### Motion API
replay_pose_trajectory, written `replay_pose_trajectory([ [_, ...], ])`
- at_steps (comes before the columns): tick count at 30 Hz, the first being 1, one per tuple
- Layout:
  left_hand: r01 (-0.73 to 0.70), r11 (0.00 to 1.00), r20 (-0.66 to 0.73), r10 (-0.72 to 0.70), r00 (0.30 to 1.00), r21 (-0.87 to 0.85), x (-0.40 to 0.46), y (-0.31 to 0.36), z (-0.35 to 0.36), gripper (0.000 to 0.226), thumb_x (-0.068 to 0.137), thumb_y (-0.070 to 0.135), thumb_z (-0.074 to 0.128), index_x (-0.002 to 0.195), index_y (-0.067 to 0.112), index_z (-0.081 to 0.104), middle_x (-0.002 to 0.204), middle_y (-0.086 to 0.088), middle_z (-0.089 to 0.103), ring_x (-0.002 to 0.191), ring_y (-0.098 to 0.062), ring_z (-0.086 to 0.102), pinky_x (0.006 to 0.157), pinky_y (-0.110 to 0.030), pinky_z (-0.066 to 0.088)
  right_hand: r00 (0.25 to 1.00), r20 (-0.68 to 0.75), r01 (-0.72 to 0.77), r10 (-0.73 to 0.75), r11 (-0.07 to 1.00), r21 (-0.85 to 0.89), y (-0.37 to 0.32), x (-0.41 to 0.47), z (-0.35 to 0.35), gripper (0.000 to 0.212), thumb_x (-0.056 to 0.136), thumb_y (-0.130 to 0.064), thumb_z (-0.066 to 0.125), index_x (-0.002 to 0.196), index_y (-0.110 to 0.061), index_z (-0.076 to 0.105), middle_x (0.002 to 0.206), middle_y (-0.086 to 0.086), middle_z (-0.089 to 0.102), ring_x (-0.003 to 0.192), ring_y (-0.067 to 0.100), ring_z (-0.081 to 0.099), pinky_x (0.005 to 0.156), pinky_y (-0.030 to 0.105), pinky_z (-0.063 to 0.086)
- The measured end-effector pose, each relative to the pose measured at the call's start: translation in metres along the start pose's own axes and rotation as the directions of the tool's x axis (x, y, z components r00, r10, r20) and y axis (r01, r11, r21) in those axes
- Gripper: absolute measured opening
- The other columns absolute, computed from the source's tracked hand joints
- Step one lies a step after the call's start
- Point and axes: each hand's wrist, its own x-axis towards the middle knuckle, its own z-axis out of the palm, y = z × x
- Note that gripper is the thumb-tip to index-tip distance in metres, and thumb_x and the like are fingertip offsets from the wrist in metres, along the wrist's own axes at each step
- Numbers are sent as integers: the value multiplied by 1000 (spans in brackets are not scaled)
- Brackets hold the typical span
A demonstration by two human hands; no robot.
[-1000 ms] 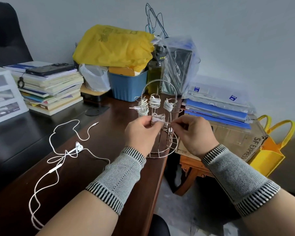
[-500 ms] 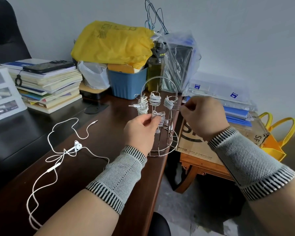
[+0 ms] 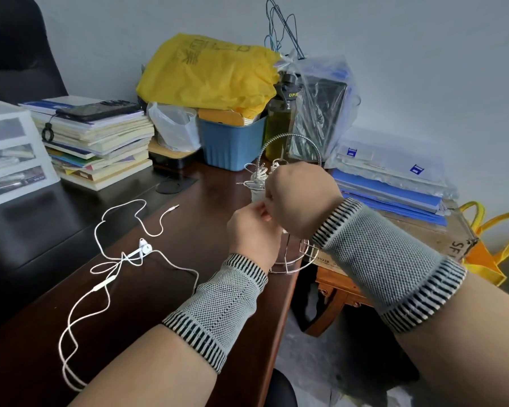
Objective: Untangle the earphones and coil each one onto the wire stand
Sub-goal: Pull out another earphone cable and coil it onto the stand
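A wire stand (image 3: 288, 267) with an arched handle stands at the desk's right edge. Several white earphones are coiled on its prongs; two coils (image 3: 257, 176) show at its upper left. My left hand (image 3: 252, 233) is at the front of the stand, its fingertips pinching an earphone coil on a prong. My right hand (image 3: 301, 198) is curled over the middle of the stand, touching the left fingertips and hiding most coils and whatever wire it grips. Loose white earphones (image 3: 124, 255) lie spread on the desk to the left, plug end away from me.
A stack of books (image 3: 100, 142) with a phone on top sits at the back left. A blue bin (image 3: 232, 142), yellow bag (image 3: 209, 74), bottle (image 3: 281, 118) and plastic-wrapped box stand behind the stand. Folders on a cardboard box (image 3: 435, 230) lie to the right, beyond the desk edge.
My right hand has swung from the stand's right side up and left across it, meeting my left fingertips. My left hand has stayed on the front coil.
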Motion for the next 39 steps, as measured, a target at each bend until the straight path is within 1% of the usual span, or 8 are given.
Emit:
replay_pose_trajectory([
  [5,-188,963,67,178,982,193,4,-5,-3,27,93,-6,45,76,7,62,57,9,56,55,2,51,57,-9,39,914,-393,87,-101,995,-52,6,-37,31,13,63,-11,79,63,-13,66,59,0,53,47,24,51,48,22,29],
  [9,-188,977,104,178,979,104,-2,-2,-6,38,89,11,64,126,20,65,109,3,72,99,-9,66,95,-28,51,853,-478,-37,208,939,343,17,-55,60,6,77,-19,71,78,-14,74,67,-1,64,55,18,59,50,22,43],
  [12,-179,982,100,173,980,60,-6,4,-7,37,91,13,59,126,23,65,100,2,72,89,-8,66,94,-27,51,780,-68,-261,622,422,868,21,-58,62,5,83,-20,73,80,-15,73,63,-8,66,54,4,57,55,19,45],
  [15,-192,976,91,183,979,104,-8,6,-8,30,95,20,56,123,19,68,94,4,71,85,-7,61,86,-19,47,709,355,-238,609,-268,934,16,-59,54,6,82,-6,71,86,-1,69,55,-3,61,45,6,52,44,17,43],
  [19,-220,956,61,212,975,192,-9,7,-4,27,96,28,57,116,17,71,105,-1,74,92,-12,64,76,-10,39,708,490,-98,508,-617,781,8,-58,49,13,83,-1,68,96,1,65,67,7,65,50,11,58,46,19,46],
  [27,-326,822,145,292,945,467,-11,17,-6,30,99,33,48,118,23,69,106,-2,73,98,-23,65,80,-26,46,631,492,54,600,-667,743,0,-58,51,9,83,-2,69,78,-9,66,80,10,67,60,13,61,58,23,49],
  [35,-482,463,304,409,860,744,-17,44,-20,28,99,28,41,86,21,65,79,0,66,79,-25,64,62,-30,37,653,548,163,522,-804,572,-3,-61,44,6,91,-3,59,93,-8,63,72,6,67,63,13,64,62,21,51],
  [39,-600,535,233,599,766,595,-14,59,-32,20,94,19,55,100,23,74,93,3,73,86,-19,67,72,-32,49,659,562,162,500,-824,542,-5,-63,46,9,91,-1,58,97,-8,60,73,8,66,61,13,62,62,20,49],
])
